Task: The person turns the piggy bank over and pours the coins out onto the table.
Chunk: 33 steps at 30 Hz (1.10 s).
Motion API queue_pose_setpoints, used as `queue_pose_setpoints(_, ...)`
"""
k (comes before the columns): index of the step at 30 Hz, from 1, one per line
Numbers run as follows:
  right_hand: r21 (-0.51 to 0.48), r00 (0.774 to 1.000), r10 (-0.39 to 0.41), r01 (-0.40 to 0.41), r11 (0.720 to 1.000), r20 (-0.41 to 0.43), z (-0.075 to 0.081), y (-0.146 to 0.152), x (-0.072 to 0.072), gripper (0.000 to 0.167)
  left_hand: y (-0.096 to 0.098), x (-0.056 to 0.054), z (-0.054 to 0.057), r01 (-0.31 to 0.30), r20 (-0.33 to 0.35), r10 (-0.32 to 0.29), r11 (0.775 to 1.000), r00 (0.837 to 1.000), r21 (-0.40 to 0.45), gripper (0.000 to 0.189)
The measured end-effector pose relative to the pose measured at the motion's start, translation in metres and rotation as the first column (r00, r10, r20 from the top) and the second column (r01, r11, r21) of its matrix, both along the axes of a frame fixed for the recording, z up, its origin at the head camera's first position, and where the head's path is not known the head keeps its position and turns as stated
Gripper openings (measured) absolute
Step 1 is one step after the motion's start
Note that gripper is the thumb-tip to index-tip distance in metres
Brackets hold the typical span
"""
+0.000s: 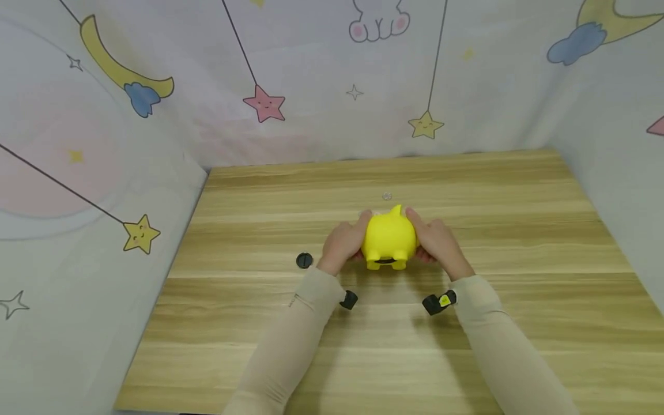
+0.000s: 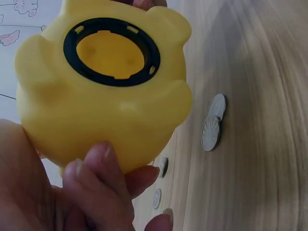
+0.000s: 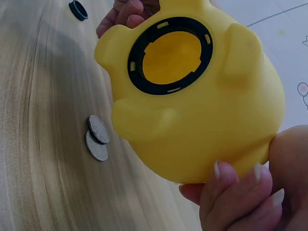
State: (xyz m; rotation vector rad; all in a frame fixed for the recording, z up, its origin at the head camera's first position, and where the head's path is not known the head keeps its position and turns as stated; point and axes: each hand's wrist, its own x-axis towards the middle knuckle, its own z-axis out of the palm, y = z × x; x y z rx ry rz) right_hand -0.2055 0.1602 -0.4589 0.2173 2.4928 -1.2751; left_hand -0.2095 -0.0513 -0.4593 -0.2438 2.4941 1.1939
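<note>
Both hands hold a yellow piggy bank (image 1: 389, 235) just above the wooden table. My left hand (image 1: 343, 242) grips one side and my right hand (image 1: 438, 242) the other, thumbs toward the top. In both wrist views its underside shows a black ring (image 3: 207, 45) around an open round hole, with stubby feet about it. A black round cap (image 1: 304, 260) lies on the table left of the left hand. Below the bank, two coins (image 2: 211, 133) overlap on the wood, also seen in the right wrist view. Two more coins (image 2: 164, 167) appear beyond the left fingers.
A single coin (image 1: 387, 196) lies on the table (image 1: 233, 346) behind the bank. White cloth walls (image 1: 321, 138) printed with stars and moons stand at the back and sides. A black wrist camera (image 1: 438, 302) sits at the right cuff, another (image 1: 349, 300) at the left.
</note>
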Motion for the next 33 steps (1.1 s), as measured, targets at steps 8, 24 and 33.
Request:
queue_pose_setpoints(8, 0.004, 0.998, 0.040, -0.040, 0.999, 0.040, 0.005, 0.004, 0.000, 0.088, 0.000, 0.002, 0.001, 0.017, 0.008, -0.017, 1.000, 1.000, 0.024, 0.084)
queue_pose_setpoints(24, -0.344, 0.991, 0.099, -0.124, 0.931, -0.090, -0.006, 0.010, 0.003, 0.082, -0.017, 0.000, -0.008, 0.303, -0.217, -0.247, 0.912, 0.944, 0.276, 0.089)
queue_pose_setpoints(33, -0.370, 0.984, 0.067, -0.125, 0.921, -0.164, -0.004, 0.011, -0.002, 0.080, -0.019, -0.003, -0.007, 0.261, -0.281, -0.171, 0.910, 0.944, 0.321, 0.093)
